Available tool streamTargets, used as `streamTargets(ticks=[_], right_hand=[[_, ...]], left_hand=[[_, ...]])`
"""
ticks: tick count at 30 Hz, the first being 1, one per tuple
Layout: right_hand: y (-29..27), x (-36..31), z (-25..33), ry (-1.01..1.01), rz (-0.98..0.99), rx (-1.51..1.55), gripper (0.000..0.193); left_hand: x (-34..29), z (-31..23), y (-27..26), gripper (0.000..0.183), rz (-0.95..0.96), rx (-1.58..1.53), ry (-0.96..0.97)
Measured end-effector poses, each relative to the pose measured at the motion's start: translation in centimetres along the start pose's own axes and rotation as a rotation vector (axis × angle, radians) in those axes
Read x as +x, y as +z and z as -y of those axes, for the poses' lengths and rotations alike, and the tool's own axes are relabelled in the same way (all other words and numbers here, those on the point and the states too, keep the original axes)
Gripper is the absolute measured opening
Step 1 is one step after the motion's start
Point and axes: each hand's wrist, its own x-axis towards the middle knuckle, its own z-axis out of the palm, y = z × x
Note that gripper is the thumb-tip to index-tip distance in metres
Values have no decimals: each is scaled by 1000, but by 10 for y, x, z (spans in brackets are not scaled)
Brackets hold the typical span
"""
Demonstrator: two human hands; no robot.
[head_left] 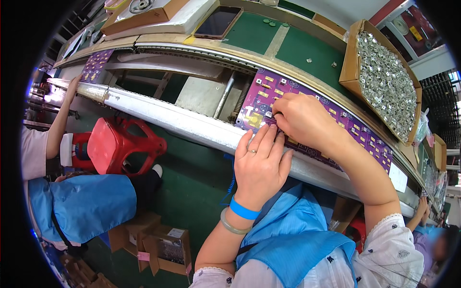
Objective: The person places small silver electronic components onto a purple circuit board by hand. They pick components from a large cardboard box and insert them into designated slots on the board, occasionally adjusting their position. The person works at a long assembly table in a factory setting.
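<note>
A long purple circuit board (361, 126) lies along the conveyor rails in front of me, dotted with small metal and yellow parts. My left hand (261, 161), wearing a ring, a blue wrist strap and a pale bangle, rests with stretched fingers on the board's near edge. Its fingertips touch the board beside a small white spot. Just above and to the right, my right hand (302, 117) bends over the board with thumb and fingers pinched against its surface. Whatever sits between those fingertips is hidden by the hand.
At the right, a cardboard box (388, 86) holds many small metal parts. A phone (219, 22) lies on the far green shelf (249, 33). Another purple board (97, 65) is farther left, near another person's hand (74, 86). A red stool (108, 144) and open cartons (168, 249) stand below.
</note>
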Motion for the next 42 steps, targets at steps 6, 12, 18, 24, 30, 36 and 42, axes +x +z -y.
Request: streamTargets(ticks=[6,12,18,24,30,36,42], right_hand=[[0,-3,2,35,-57,56,16],[8,-6,0,-15,-90,19,15],[12,-11,-6,-9,-142,115,16],[-23,-52,-8,204,-411,461,20],[-7,-146,5,126,-556,467,9],[34,-211,21,48,-521,474,10],[50,-232,23,36,-650,465,11]], left_hand=[[-1,0,1,32,4,0,9],[-1,-2,1,31,2,5,15],[2,-5,-1,32,-4,23,57],[1,-6,-5,32,40,30,94],[8,4,-22,30,-100,128,3],[23,22,-23,34,21,135,-152],[31,16,-13,32,60,135,-108]])
